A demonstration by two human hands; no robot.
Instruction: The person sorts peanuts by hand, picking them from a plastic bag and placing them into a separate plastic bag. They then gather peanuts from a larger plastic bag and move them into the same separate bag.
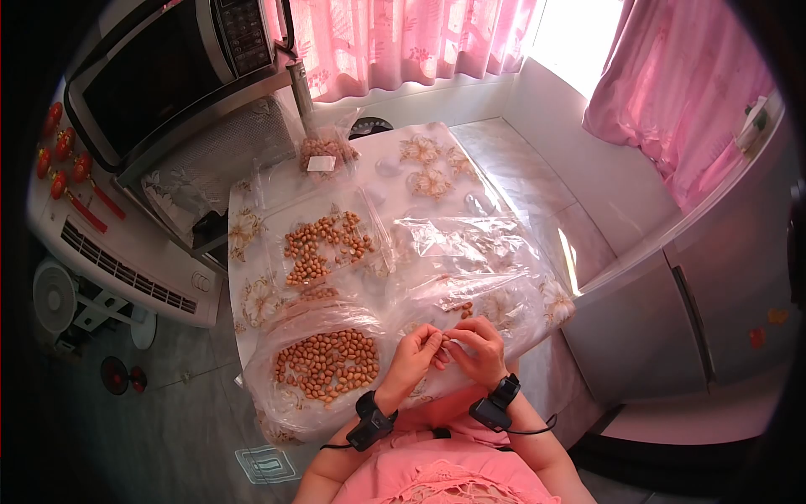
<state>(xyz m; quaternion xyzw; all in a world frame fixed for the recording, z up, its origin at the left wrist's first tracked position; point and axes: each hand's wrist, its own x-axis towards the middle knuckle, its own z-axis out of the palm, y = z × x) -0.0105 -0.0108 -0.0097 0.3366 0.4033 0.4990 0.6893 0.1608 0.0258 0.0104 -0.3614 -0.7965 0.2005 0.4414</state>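
Note:
My left hand (pixel 415 359) and my right hand (pixel 480 351) meet at the table's near edge, fingertips pinched together on a small brown peanut, mostly hidden by the fingers. Just beyond them, a few peanuts (pixel 464 309) lie in a clear plastic bag (pixel 512 290). To the left of my left hand, an open plastic bag (pixel 267 391) holds a big spread of reddish-brown peanuts (pixel 327 365). Farther back, more peanuts (pixel 323 245) lie scattered on another clear plastic sheet or bag (pixel 378 220).
A packed bag with a white label (pixel 321 163) stands at the table's far left corner. The table (pixel 430 151) has a flowered cover. A microwave (pixel 151 80) on a rack is at the left, a grey fridge (pixel 638 328) at the right, pink curtains (pixel 411 42) behind.

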